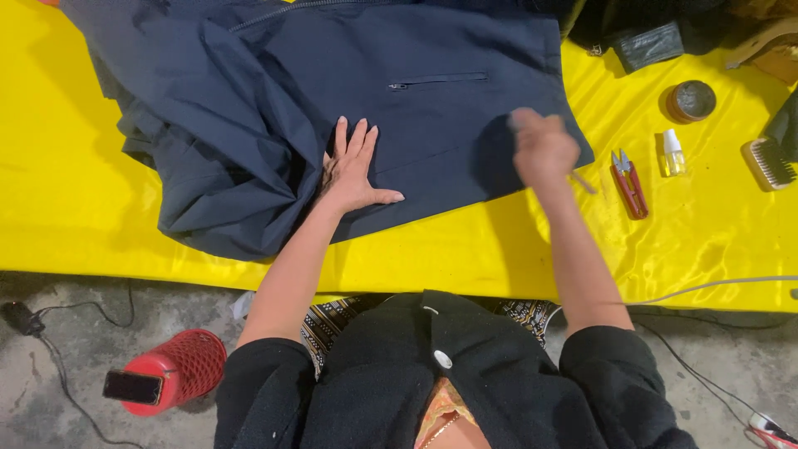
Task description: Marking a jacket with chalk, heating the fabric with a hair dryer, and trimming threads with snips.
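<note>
So the whole work surface is a table covered in a shiny yellow cloth (465,249), and most of its far-left stretch is taken up by a big navy jacket (332,91) spread out with a zipped pocket facing up and its left part bunched into folds. The jacket's long axis runs left to right along the table, and its near hem comes fairly close to the near edge. The left hand (353,170) is pressed flat on the fabric just below the pocket, fingers spread wide, holding nothing, just pinning the cloth down. The right hand (542,150) sits over the jacket's lower right corner, curled into a loose fist; it's blurred, and something thin pokes out of it toward the right, but I can't tell what it is. So the corner of the jacket lies right under the right hand, with the flat left hand well to its left. Toward the right edge of the table, off the jacket, there's a brush (769,162), a small round tin (690,101), red thread snips (629,183) nearest the right hand, and a little clear spray bottle (672,154).
</note>
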